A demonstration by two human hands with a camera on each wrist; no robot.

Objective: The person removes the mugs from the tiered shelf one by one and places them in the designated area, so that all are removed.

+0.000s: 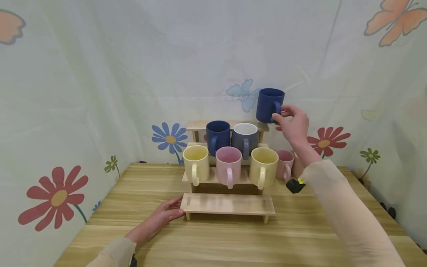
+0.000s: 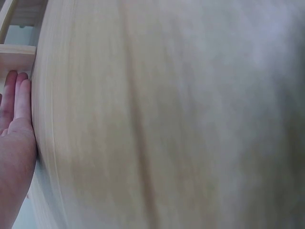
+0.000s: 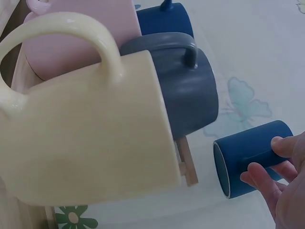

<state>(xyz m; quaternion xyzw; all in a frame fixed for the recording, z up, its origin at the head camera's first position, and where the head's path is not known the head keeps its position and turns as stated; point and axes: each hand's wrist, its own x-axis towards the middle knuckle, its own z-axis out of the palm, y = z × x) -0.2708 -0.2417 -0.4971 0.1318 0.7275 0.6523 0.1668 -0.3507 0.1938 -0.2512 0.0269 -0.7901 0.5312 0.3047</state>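
My right hand (image 1: pixel 293 124) pinches the handle of a dark blue mug (image 1: pixel 267 105), held upright above the right end of the wooden rack's top step (image 1: pixel 240 125). In the right wrist view the same mug (image 3: pixel 238 157) shows its base, clear of the rack. My left hand (image 1: pixel 163 215) touches the left end of the lowest step (image 1: pixel 227 204), which is bare; its fingers look straight in the left wrist view. A second blue mug (image 1: pixel 215 139) and a grey mug (image 1: pixel 239 142) stand on one step. In front are a yellow mug (image 1: pixel 201 159), a pink mug (image 1: pixel 227 168) and another yellow mug (image 1: pixel 267 163).
Right of the rack, a smaller pink mug (image 1: pixel 283 161) stands on the wood-grain table (image 1: pixel 153 181), with another pinkish piece partly behind my right forearm. A pale curtain (image 1: pixel 116 74) with printed flowers and butterflies hangs close behind the rack and along both sides.
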